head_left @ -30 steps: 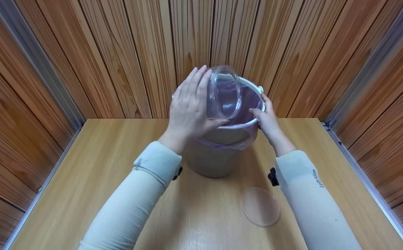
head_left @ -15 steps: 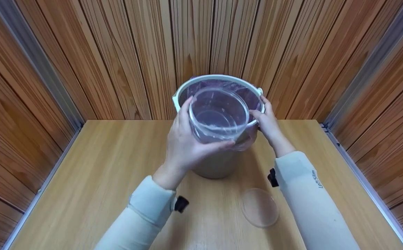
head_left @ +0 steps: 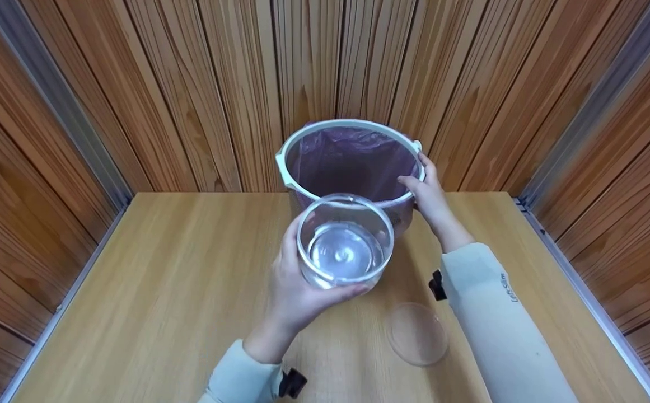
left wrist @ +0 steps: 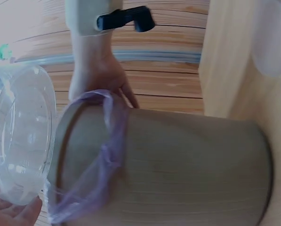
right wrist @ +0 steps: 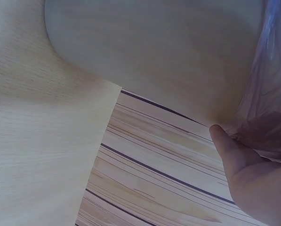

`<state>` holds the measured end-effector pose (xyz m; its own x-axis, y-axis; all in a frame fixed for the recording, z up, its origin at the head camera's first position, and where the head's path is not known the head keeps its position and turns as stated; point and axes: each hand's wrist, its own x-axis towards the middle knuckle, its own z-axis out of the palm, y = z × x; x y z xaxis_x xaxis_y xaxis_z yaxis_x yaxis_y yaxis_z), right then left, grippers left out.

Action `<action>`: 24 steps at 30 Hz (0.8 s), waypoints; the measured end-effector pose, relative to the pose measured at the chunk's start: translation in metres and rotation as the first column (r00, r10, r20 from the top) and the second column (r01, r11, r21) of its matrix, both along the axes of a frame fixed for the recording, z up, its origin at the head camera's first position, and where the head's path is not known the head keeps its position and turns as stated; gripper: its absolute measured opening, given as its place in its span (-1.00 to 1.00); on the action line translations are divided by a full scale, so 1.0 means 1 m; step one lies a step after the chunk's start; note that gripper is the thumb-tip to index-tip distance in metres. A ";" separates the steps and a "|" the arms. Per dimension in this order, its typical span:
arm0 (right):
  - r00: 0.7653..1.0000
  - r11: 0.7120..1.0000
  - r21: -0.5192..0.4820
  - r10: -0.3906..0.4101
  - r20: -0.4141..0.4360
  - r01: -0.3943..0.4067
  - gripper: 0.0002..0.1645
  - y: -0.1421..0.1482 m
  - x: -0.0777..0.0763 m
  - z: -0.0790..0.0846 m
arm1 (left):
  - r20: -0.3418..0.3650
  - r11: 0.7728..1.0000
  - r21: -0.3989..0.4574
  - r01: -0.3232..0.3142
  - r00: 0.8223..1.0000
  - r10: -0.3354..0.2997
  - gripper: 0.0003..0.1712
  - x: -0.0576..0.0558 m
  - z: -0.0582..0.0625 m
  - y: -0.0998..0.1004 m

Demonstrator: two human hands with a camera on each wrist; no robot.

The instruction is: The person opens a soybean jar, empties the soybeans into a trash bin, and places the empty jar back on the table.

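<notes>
In the head view my left hand (head_left: 297, 285) grips a clear round plastic container (head_left: 383, 263) by its side, thumb along the front. Its open mouth faces up and toward the camera, in front of the trash can. The right hand (head_left: 434, 198) holds the right side of the white rim (head_left: 352, 122) of the trash can (left wrist: 192, 165), thumb inside and fingers outside. A thin purple bag (head_left: 352, 145) lines the can and folds over its rim; in the left wrist view it hangs down the outside. The can stands upright on the table.
A clear round lid (head_left: 417, 334) lies flat on the wooden table (head_left: 190, 291), right of centre. Wood-panelled walls (head_left: 235, 84) stand behind the can and on both sides.
The left hand has drawn the container back from over the trash can toward the camera and turned it from lying sideways to mouth up. The right hand stays on the rim.
</notes>
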<state>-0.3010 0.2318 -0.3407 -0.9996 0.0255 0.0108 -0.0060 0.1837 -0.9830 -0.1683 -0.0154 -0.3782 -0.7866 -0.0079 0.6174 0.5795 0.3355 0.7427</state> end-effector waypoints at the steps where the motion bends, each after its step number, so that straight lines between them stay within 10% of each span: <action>1: 1.000 1.000 -0.003 -0.001 -0.001 0.001 -0.02 0.000 0.000 0.000 | 0.007 1.000 0.004 0.000 1.000 0.000 0.40 0.002 -0.005 0.000; 12: 1.000 1.000 0.012 0.007 0.014 -0.007 -0.04 0.000 0.000 0.001 | 0.189 0.997 0.077 0.020 0.981 -0.035 0.41 0.019 -0.055 -0.005; 24: 1.000 1.000 0.024 0.012 0.026 -0.012 -0.03 0.002 0.001 0.001 | 0.503 0.997 0.008 -0.082 0.862 0.067 0.47 0.037 -0.113 0.000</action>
<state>-0.3000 0.2339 -0.3394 -0.9998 0.0137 -0.0144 0.0170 0.2076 -0.9781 -0.1317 -0.0153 -0.4915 -0.9863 -0.0903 0.1379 0.1000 0.3373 0.9361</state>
